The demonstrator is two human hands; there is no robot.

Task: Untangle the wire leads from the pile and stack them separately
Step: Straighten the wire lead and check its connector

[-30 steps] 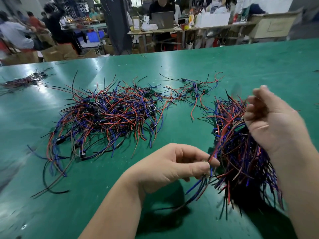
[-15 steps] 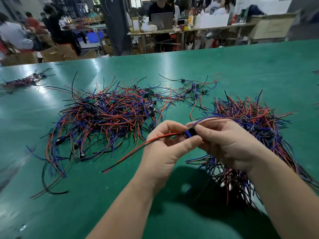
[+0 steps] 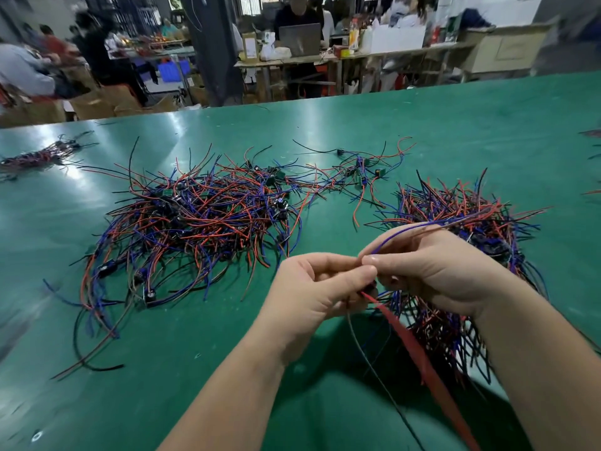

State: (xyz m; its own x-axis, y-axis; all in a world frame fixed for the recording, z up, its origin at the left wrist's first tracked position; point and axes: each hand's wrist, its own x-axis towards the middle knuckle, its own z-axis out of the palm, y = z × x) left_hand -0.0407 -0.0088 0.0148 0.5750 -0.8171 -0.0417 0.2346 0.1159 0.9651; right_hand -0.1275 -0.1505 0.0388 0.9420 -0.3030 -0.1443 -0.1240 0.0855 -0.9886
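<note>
A big tangled pile of red, blue and black wire leads (image 3: 201,219) lies on the green table (image 3: 455,131), left of centre. A second heap of leads (image 3: 468,216) lies at the right, partly under my right arm. My left hand (image 3: 312,294) and right hand (image 3: 432,268) meet in front of it and pinch one wire lead (image 3: 419,353) between fingertips. Its red and black wires hang down toward me, blurred; its blue wire arcs up over my right hand. The small part between my fingers is mostly hidden.
A few loose leads with small green boards (image 3: 361,170) trail between the two piles. A small bundle of leads (image 3: 35,156) lies at the table's far left. Beyond the far edge are workbenches, cardboard boxes and several people.
Both hands have come together on one lead. Its red wire, which stretched out to the left half a second ago, now hangs down toward me, and the blue wire rises over my right hand.
</note>
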